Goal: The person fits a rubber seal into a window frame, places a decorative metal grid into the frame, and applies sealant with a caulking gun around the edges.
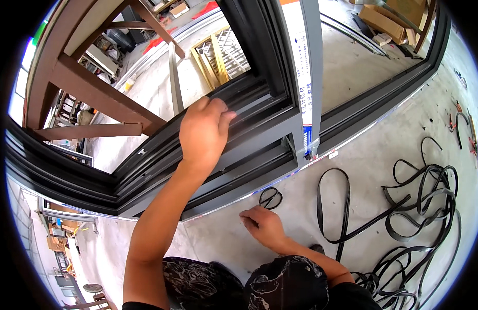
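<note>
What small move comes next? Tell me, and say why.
I'd probably bring the right hand up to the frame: the left hand is at its black channels, while the right hand hangs over the floor, clear of the frame.

Rectangular metal window frame (265, 137): black inner channels, grey outer faces. Long flat rubbery strip (373, 221): black. Concrete floor (373, 155): pale grey. Cloth trousers (288, 284): black, pale line pattern. Angled beam (104, 95): brown.

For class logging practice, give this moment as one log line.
left hand: at grey frame | right hand: near black loop | floor: tangled black strips
</note>
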### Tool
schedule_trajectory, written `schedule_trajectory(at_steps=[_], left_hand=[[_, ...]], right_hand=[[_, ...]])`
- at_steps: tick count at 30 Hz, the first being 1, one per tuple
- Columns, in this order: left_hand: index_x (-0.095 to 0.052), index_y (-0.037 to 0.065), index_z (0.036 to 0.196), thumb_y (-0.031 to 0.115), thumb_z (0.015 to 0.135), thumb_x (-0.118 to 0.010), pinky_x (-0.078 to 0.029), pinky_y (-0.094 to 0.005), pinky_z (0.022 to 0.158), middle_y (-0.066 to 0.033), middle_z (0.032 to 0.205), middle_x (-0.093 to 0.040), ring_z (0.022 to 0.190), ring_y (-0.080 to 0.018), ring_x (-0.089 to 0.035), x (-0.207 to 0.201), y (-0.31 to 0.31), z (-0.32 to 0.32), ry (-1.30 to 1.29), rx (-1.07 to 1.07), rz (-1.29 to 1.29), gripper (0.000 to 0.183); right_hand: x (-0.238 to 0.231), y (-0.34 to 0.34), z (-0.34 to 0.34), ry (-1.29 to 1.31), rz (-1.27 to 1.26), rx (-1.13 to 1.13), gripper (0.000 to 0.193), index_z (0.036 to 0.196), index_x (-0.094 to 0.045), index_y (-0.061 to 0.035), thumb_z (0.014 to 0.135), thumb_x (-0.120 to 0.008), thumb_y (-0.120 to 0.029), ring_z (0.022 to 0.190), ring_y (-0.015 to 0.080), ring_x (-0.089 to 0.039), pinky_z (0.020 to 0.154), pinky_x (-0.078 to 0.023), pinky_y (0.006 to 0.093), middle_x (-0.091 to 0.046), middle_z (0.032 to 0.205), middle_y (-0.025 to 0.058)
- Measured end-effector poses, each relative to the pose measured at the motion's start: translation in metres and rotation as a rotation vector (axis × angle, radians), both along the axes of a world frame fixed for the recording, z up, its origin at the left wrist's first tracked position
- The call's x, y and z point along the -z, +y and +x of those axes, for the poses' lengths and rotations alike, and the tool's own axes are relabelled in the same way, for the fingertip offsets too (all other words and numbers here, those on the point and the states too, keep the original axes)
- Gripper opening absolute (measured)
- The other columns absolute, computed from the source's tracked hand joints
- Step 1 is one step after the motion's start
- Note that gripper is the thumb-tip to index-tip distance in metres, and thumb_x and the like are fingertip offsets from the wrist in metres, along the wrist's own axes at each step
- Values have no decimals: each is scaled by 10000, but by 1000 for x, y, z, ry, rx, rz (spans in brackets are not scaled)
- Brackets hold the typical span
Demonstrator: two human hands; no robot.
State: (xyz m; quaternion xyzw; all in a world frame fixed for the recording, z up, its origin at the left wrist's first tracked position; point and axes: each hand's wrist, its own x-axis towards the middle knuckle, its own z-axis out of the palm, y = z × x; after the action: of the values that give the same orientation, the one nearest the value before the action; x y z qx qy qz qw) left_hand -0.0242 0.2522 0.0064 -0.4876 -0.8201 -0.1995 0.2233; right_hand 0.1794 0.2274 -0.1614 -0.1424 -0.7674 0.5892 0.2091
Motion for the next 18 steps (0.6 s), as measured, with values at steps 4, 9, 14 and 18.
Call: schedule_trajectory(at_steps=[4,9,14,18], left_hand=[[-632,5,826,151,793,-736,-466,-400,655,-124,767,-583,709,-321,-575,-8,-19,-5,-72,22,-68,182],[-652,10,838,154,788,-741,-464,-383,635,-129,772,-595,702,-320,-578,-1,-21,-7,88,3,-33,176],[-648,19,827,158,770,-757,-455,-390,620,-125,757,-578,689,-326,-566,-7,-36,-12,-57,23,-54,186],[-637,26,812,148,776,-750,-452,-388,617,-124,756,-573,682,-324,-563,2,-41,-15,-3,-2,-26,170]], right_hand=[[0,-4,1,34,15,-31,124,934,-705,-75,812,-683,-75,689,268,-610,605,-485,358,-636,787,78],[2,-7,0,7,-16,-25,129,943,-704,-76,816,-681,-76,692,270,-603,610,-483,358,-629,781,79],[-2,-4,3,22,-12,-36,120,934,-705,-68,815,-689,-81,677,262,-597,600,-478,345,-624,775,81],[1,-4,2,-58,-31,-59,119,933,-709,-69,816,-692,-85,687,257,-603,606,-480,336,-635,792,82]])
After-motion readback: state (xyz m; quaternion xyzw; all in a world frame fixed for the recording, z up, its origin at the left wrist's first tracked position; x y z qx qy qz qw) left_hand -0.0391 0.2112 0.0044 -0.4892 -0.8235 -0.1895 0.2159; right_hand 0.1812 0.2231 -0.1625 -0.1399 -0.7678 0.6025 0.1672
